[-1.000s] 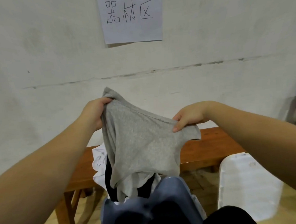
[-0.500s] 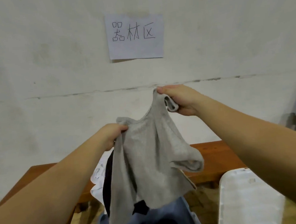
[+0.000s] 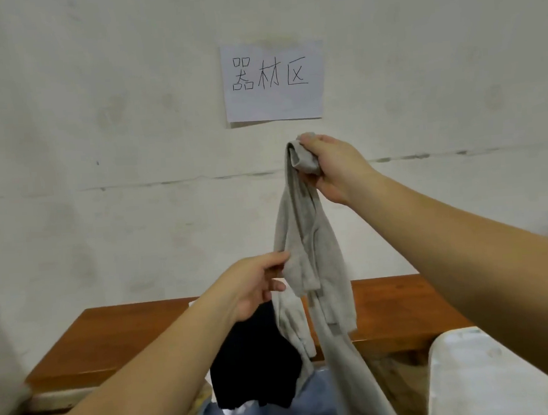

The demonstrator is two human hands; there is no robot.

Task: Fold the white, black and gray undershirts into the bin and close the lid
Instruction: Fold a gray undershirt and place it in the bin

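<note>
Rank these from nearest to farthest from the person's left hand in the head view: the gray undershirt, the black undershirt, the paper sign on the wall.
From the left hand:
1. gray undershirt: its fingertips touch the hanging cloth.
2. black undershirt: just below the hand, draped toward the bin.
3. paper sign: farthest, up on the wall behind.

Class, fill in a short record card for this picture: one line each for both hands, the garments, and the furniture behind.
right hand: grips bunched top of gray cotton undershirt, held high
left hand: fingers pinch the gray undershirt's edge lower down
black undershirt: draped below left hand
wooden bench: against the wall
white plastic lid: lower right
</note>
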